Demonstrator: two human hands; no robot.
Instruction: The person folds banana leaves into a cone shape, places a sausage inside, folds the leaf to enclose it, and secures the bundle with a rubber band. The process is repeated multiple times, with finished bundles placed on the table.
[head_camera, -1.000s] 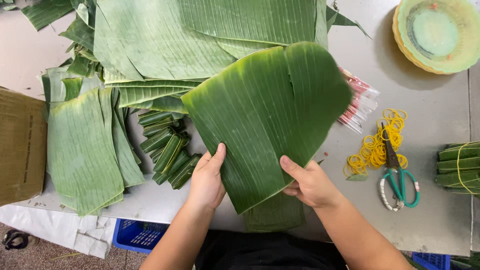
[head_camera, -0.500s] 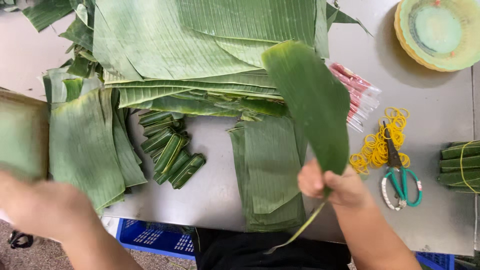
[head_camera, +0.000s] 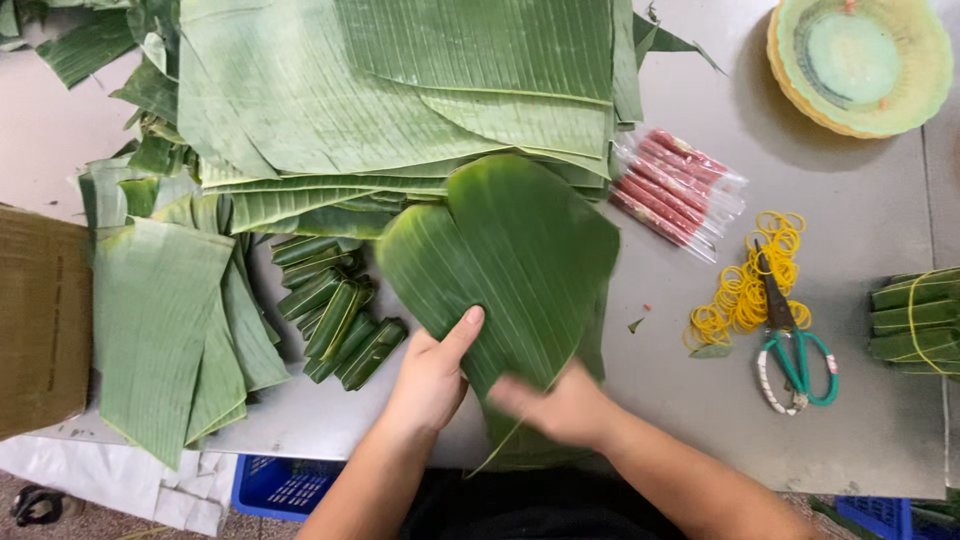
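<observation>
A large banana leaf piece (head_camera: 505, 255) lies in front of me, over a stack of cut leaves on the grey table (head_camera: 860, 200). My left hand (head_camera: 432, 375) grips its lower left edge, thumb on top. At the leaf's bottom edge, my right hand (head_camera: 548, 405) pinches it, blurred by motion. Several small rolled leaf bundles (head_camera: 335, 310) lie just left of my left hand.
Big uncut banana leaves (head_camera: 400, 90) cover the far table. Cut leaf rectangles (head_camera: 160, 330) and a cardboard box (head_camera: 40, 320) sit left. Packets of red sticks (head_camera: 675, 190), yellow rubber bands (head_camera: 745, 285), green-handled scissors (head_camera: 795, 350), tied leaf bundles (head_camera: 915, 315) and a round basket (head_camera: 860, 60) are right.
The leaf, held up by my right hand alone half a second ago, is now laid flat in front of me. My left hand came back from the left and took its edge.
</observation>
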